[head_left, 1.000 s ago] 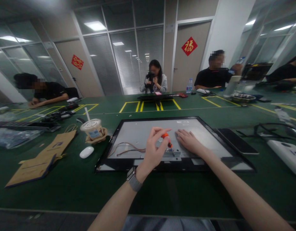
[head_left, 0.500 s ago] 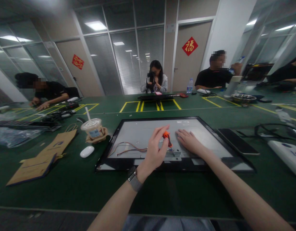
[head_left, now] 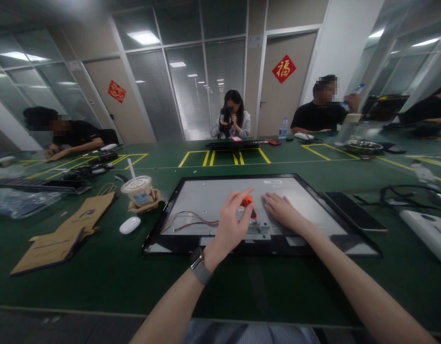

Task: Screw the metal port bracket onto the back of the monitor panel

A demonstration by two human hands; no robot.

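A monitor panel [head_left: 206, 191] lies back-up on the green table, grey metal inside a black frame. My left hand [head_left: 232, 223] pinches the orange handle of a small screwdriver [head_left: 248, 204] held upright over a metal bracket [head_left: 258, 228] near the panel's front edge. My right hand [head_left: 283, 210] rests flat on the panel just right of the tool, fingers stretched out. Thin red and brown wires [head_left: 192, 222] run across the panel to the left of my left hand. A watch sits on my left wrist.
Left of the panel are a white mouse [head_left: 129, 224], an iced drink cup with a straw [head_left: 139, 190] and a flattened brown paper bag [head_left: 68, 224]. A dark phone [head_left: 352, 210] and a white device [head_left: 426, 228] lie to the right. Three people sit across the table.
My left-hand fingers have shifted on the screwdriver handle, turning it slightly; my right hand stays flat on the panel.
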